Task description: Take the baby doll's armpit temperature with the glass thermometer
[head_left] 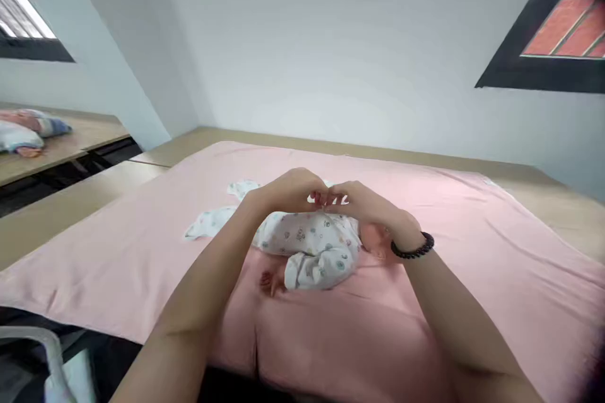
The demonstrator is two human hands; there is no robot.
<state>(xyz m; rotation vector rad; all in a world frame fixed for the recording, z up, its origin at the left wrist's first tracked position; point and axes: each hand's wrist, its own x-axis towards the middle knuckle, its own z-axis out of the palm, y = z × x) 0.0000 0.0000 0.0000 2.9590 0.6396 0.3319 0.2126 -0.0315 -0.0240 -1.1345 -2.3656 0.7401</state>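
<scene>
A baby doll (309, 252) in a white patterned sleepsuit lies on a pink sheet (472, 252), its bare foot (270, 281) pointing toward me. My left hand (288, 192) and my right hand (366, 204) meet above the doll's body, fingertips pinched together on the suit's white fabric near its front. The right wrist wears a black bead bracelet (413, 250). A loose sleeve of the suit (208, 223) spreads out to the left. The doll's head is mostly hidden behind my right hand.
The pink sheet covers a wooden platform (558, 195) against a white wall. Another wooden surface at far left holds folded cloths (26, 129). A white frame (47, 352) stands at the bottom left corner.
</scene>
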